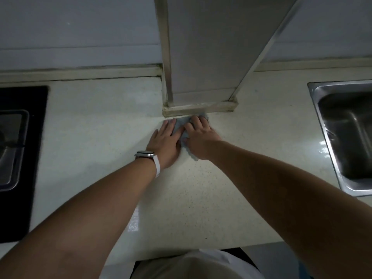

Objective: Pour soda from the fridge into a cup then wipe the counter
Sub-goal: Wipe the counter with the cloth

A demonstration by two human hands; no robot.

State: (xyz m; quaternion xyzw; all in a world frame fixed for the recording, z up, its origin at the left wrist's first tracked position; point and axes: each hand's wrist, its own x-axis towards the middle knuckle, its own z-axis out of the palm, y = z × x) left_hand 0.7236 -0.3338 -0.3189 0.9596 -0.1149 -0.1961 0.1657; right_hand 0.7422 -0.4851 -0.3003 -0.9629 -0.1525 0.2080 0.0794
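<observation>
1. Both hands are down on the pale counter [201,198], right at the foot of the boxed-in column [201,57] that rises from its back edge.
2. A grey cloth [182,125] lies bunched under them, its far edge touching the column's base trim.
3. The left hand [165,141], a white watch [148,156] on its wrist, lies flat with fingers spread loosely, pressing the cloth's left side.
4. The right hand [198,135] sits just beside it, fingers curled a little and pressing down on the cloth's right part; a corner of cloth pokes out near its wrist.
5. To the column's right is a steel sink [346,137]; to its left, a dark hob [18,158].
6. No cup, soda or fridge can be seen from here, so I cannot say whether the pouring went well.
7. I would judge this the wiping stage, the last part of the job.
8. The counter nearer the person looks glossy and clean, yet how much remains to wipe I cannot tell.
</observation>
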